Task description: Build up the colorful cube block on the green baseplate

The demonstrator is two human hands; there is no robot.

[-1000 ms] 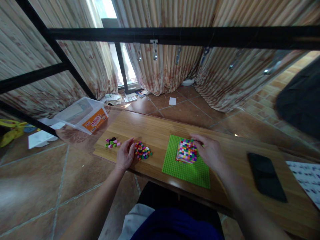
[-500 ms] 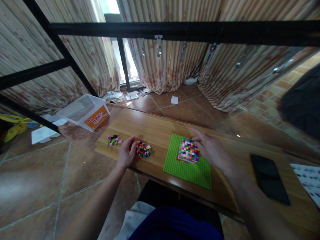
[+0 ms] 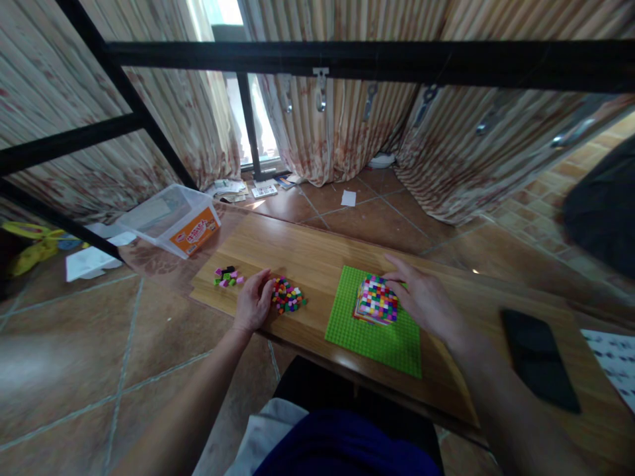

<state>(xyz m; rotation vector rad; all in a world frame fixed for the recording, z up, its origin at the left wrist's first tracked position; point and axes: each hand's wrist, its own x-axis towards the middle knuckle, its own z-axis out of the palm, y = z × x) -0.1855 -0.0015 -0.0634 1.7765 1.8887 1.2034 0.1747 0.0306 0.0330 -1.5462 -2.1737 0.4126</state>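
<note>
A green baseplate (image 3: 367,334) lies on the wooden table (image 3: 307,254) and carries a square block of many-coloured small bricks (image 3: 377,299). My right hand (image 3: 424,299) rests against the block's right side, its fingers laid along the far edge. My left hand (image 3: 253,303) lies at the left edge of a loose pile of mixed coloured bricks (image 3: 289,296), fingers curled into the pile. Whether they pinch a brick is hidden. A smaller cluster of pink, green and black bricks (image 3: 227,276) sits further left.
A black phone (image 3: 540,360) lies at the table's right, beside a printed sheet (image 3: 618,357). A clear plastic box with an orange label (image 3: 171,221) stands at the table's far left corner. A black metal frame (image 3: 347,59) crosses overhead. Curtains and scattered papers lie beyond on the tiled floor.
My left fingers have curled in against the loose brick pile. The right hand stays against the brick block. The view has shifted slightly.
</note>
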